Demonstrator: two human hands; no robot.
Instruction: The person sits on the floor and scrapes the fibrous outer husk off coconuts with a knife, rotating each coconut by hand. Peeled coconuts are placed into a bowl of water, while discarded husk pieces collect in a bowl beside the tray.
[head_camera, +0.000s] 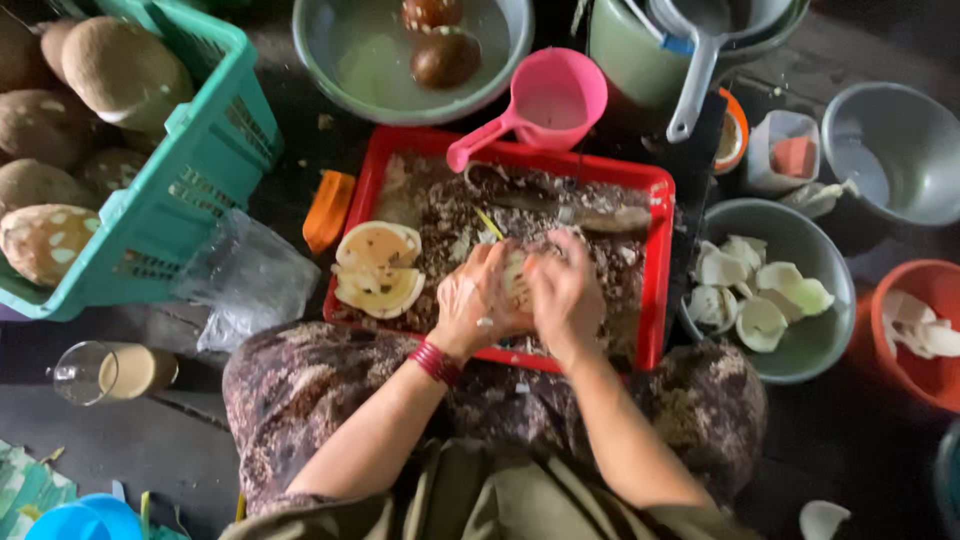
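Note:
Both my hands meet over a red tray (660, 260) full of brown shavings. My left hand (478, 300), with a red bracelet on the wrist, cups a pale coconut piece (516, 280). My right hand (565, 290) closes over the same piece from the right; whether it also holds a tool is hidden. Two peeled coconut halves (378, 268) lie at the tray's left end. A long knife (590, 212) rests across the tray's far side.
A teal basket (200, 170) of brown coconuts stands at left. A grey bowl (810, 340) of white coconut pieces and an orange bowl (890, 370) sit at right. Beyond the tray are a pink scoop (550, 100), a water basin (400, 60) and a glass (110, 372).

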